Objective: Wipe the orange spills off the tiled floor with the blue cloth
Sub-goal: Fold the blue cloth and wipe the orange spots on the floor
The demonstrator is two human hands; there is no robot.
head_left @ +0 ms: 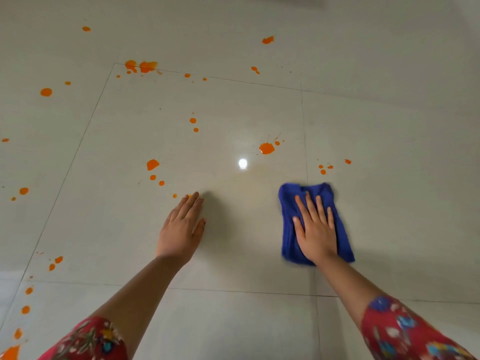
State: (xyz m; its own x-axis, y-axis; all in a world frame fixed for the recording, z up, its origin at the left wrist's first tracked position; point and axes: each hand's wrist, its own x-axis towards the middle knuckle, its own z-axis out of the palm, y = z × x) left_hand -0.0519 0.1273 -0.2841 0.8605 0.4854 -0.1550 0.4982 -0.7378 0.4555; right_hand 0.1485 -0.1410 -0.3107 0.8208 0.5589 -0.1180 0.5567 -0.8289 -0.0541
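The wiping step is in hand. The right hand (315,229) lies flat on the blue cloth (287,203), fingers straight and spread, and presses it down on the tiled floor (233,255). The cloth is folded into a small pad. It sits on the right side, just below three little orange dots (322,172).

The left hand (179,229) is open too, flat on the bare floor, holding nothing (it looks like it props the person up). Its fingertips are right next to a tiny orange spot (189,196).

Most of the job is not done, because orange spills are all over the floor. The nearest big one is the splat (266,148), up and a bit left of the cloth. A pale yellow smudge (249,183) shows between the hands.

The next move, I think, is to push the cloth forward over the dots or the splat. It needs a hard press so the orange does not just smear.
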